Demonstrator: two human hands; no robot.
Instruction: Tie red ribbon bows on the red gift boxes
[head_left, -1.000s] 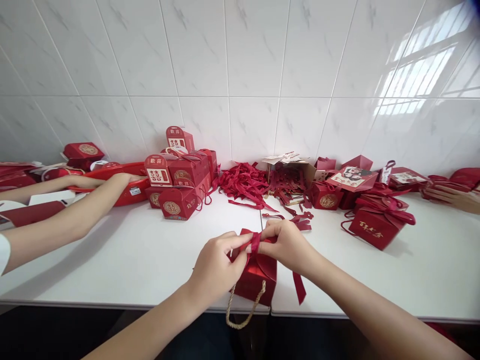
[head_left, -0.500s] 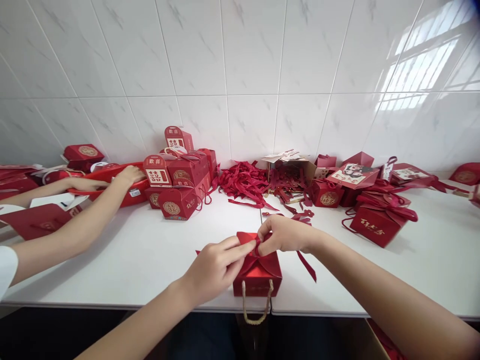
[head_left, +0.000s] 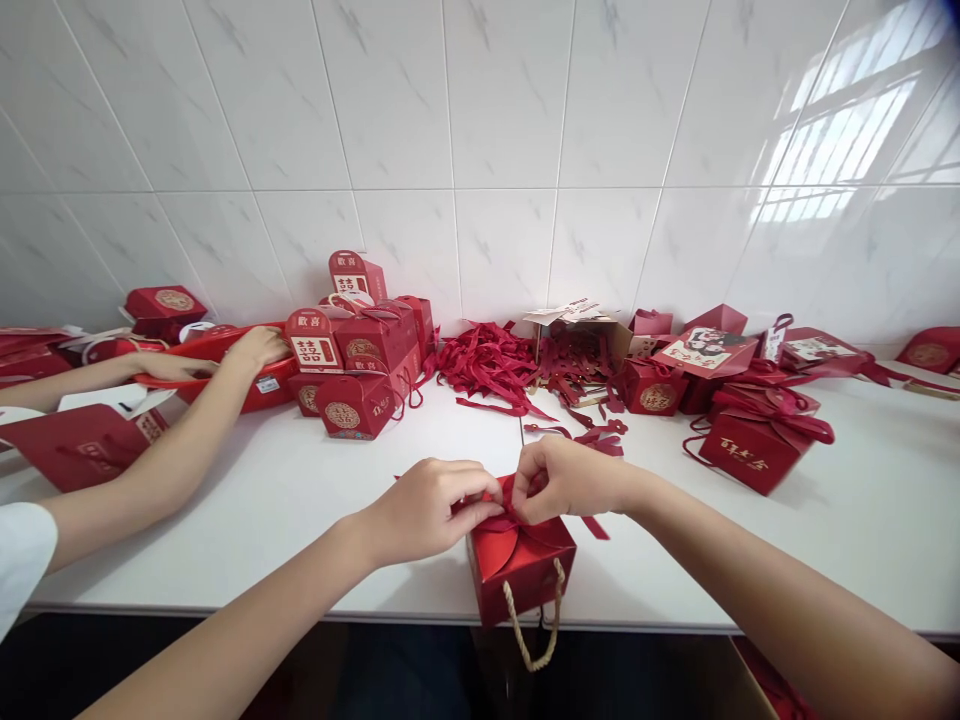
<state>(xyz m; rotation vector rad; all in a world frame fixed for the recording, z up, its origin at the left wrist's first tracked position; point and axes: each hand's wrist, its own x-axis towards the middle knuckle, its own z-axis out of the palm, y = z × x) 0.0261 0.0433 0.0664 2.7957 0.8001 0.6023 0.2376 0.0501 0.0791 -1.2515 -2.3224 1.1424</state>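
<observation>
A red box with a twisted beige rope handle stands at the table's front edge, slightly turned. A red ribbon crosses the petal-shaped flaps on its top. On the ribbon's left part my left hand is closed, thumb and fingertips pinched at the box top. My right hand pinches the ribbon at the knot from the right, beside the left fingertips. One ribbon tail sticks out to the right, behind my right hand. The exact shape of the knot is partly hidden by the fingers.
Behind lie a heap of red ribbons and an open carton of red pieces. Stacked red boxes stand left, a ribboned box right. At far left another person's hands reach into a red basin.
The box has turned and its handle has swung to the right. My left fingers have moved from pointing at the knot into a pinch. The right-hand ribbon tail shows shorter.
</observation>
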